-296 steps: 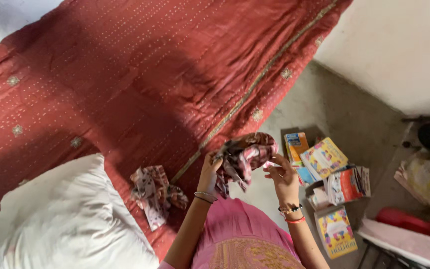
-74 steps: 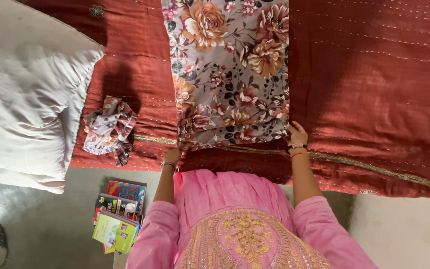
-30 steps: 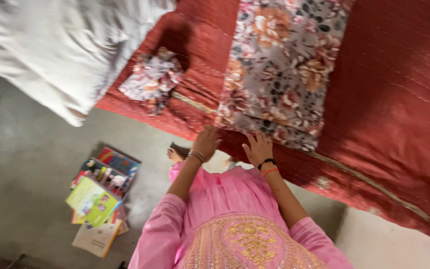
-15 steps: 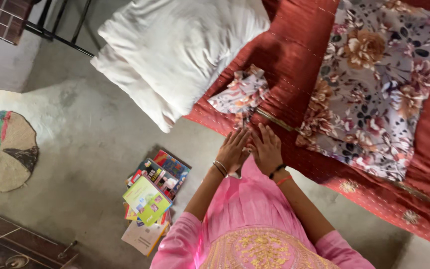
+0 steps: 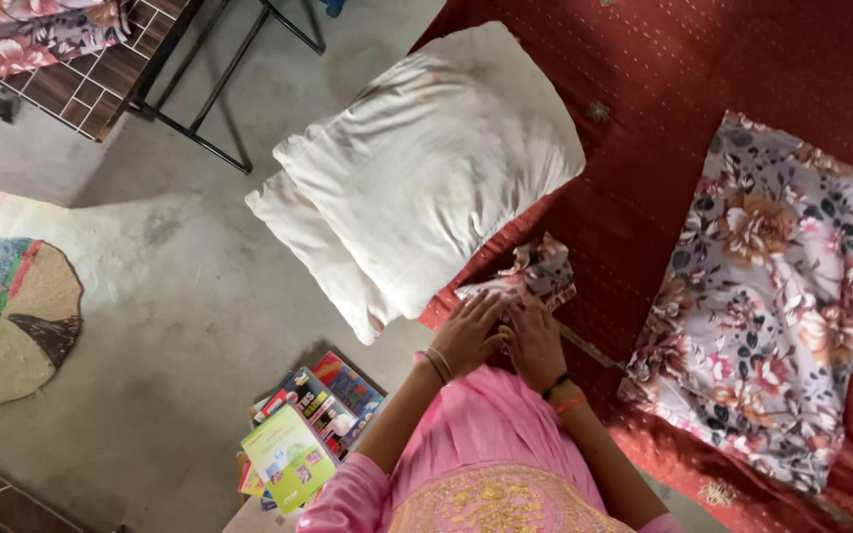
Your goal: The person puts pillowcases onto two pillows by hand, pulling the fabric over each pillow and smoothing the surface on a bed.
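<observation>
Nearest us, our left hand (image 5: 470, 334) and right hand (image 5: 535, 342) lie side by side, palms down and fingers spread flat, at the near edge of the red bedspread (image 5: 742, 69), both reaching for the folded floral cloth (image 5: 537, 277) that sits just right of the white pillows (image 5: 417, 168). Neither hand closes on anything; the fingertips only touch its near edge. We judge the cloth light, soft and limp, best pinched at its corners. Farther right lies a spread floral pillowcase (image 5: 772, 296); books (image 5: 306, 434) sit on the floor to our left
</observation>
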